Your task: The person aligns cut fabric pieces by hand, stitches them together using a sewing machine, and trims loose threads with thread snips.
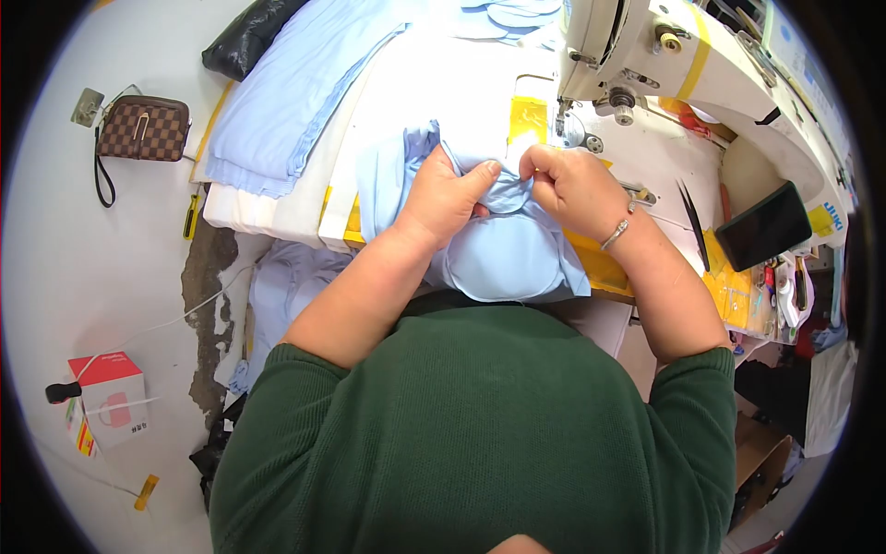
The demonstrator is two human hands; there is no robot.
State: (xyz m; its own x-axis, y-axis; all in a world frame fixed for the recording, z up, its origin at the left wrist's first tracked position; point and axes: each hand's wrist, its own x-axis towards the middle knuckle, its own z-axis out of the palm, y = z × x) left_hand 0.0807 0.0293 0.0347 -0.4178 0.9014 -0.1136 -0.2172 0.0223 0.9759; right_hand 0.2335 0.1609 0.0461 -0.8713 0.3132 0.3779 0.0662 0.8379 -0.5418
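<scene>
A light blue garment [506, 257] with a rounded, cup-like panel is bunched at the table's front edge, partly hanging toward my body. My left hand [448, 196] is closed on its folded upper part, thumb pressing on the cloth. Close by on the right, my right hand [574, 189] pinches the same fabric between thumb and curled fingers. Both hands are just in front of the sewing machine [637, 46], whose presser foot [561, 118] stands behind them, apart from the cloth they grip. The exact fold between the fingertips is partly hidden.
Light blue cloth [277, 120] lies stacked at the left of the table, beside a black bag [245, 42]. To the right are black tweezers [692, 222] and a phone [763, 227]. A checkered pouch [143, 129] and a red-and-white box [113, 402] sit farther left.
</scene>
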